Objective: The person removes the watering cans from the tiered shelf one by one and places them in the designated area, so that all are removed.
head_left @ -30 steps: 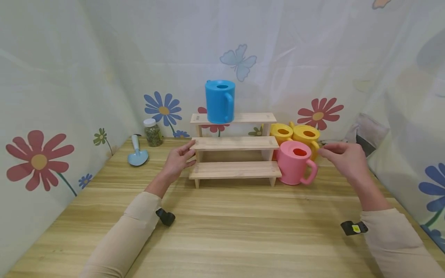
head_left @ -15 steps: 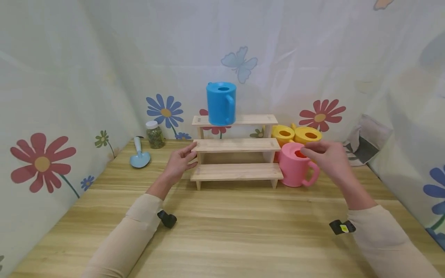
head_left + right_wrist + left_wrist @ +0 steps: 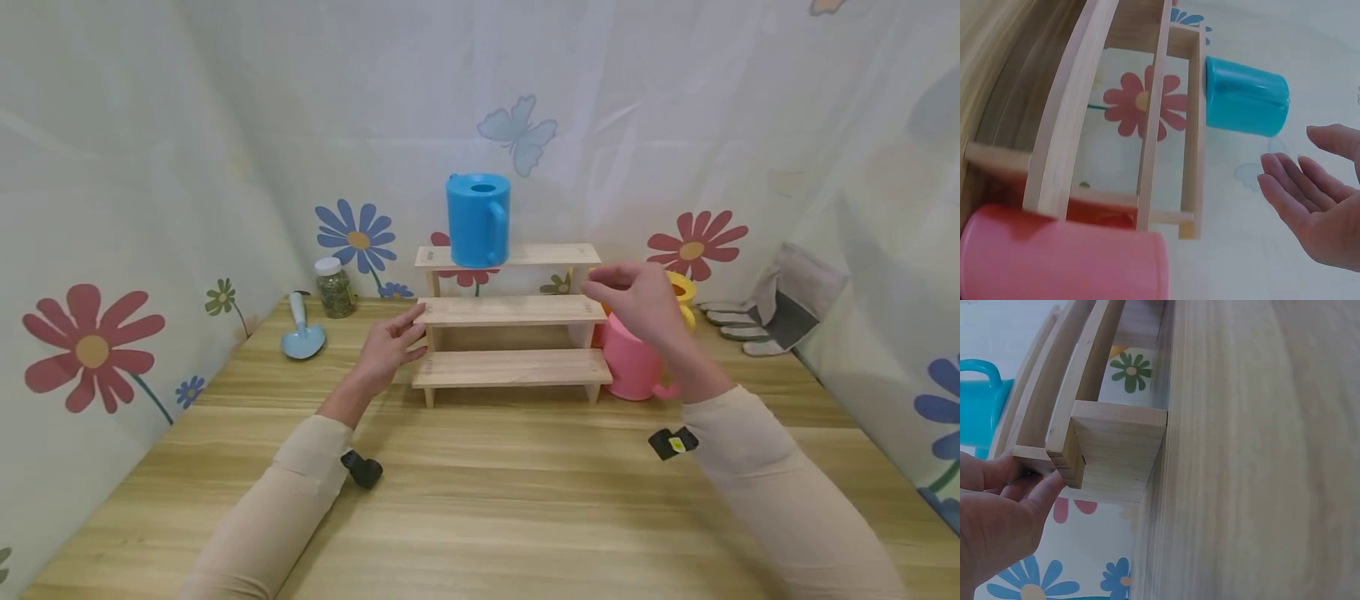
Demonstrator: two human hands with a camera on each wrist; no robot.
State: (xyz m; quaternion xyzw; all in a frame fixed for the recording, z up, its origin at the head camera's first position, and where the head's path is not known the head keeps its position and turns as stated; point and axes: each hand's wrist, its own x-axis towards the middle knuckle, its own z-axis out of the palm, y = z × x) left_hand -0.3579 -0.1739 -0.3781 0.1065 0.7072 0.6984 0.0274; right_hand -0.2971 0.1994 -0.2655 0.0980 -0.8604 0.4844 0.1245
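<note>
A three-tier wooden stand (image 3: 513,367) stands on the table. My left hand (image 3: 386,352) grips the left end of its middle tier, with fingers and thumb around the end piece (image 3: 1035,456) in the left wrist view. On the top tier sits a blue watering can (image 3: 477,221), its handle facing forward. My right hand (image 3: 637,300) is in the air by the stand's right end, holding nothing, thumb and fingers apart in the right wrist view. It partly hides a pink watering can (image 3: 632,367) and the yellow watering cans (image 3: 684,292) behind.
Grey work gloves (image 3: 795,296) lie at the back right against the curtain. At the back left are a light blue hand trowel (image 3: 302,337) and a white-capped jar (image 3: 335,290) of green bits. A flowered curtain (image 3: 375,125) encloses the wooden table (image 3: 480,500).
My right hand has moved left and up, from beside the pink watering can's handle to above that can near the stand. The left hand keeps its hold on the stand.
</note>
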